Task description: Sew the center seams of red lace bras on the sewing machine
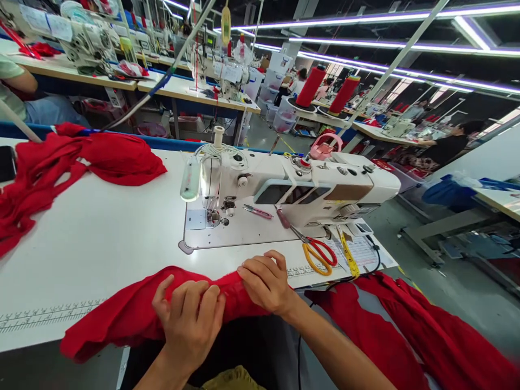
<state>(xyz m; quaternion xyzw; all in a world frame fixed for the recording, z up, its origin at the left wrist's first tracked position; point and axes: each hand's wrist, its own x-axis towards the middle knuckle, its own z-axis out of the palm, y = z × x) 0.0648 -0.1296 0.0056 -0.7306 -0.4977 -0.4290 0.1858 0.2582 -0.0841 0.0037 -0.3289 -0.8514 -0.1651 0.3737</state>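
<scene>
Across the white table the biggest thing is the white sewing machine, which stands toward the far right corner with its needle end facing left and its flat bed reaching toward the near edge. At the far left corner lies a heap of red cloth, well apart from the hands. More red fabric hangs off the table's right end, below the near right corner. Along the near edge, roughly at its middle, lies the red garment, bunched and draped partly over the edge. The left hand grips it from the near side, fingers curled tight into a fold of the cloth. The right hand rests just beside it to the right, fingers bent and closed down on the same bunched ridge, so both hands pinch the garment between them. Near the right hand, just in front of the machine bed, lie scissors with orange and red handles, and a yellow tape measure beside them. Small pink snips lie on the machine bed.
</scene>
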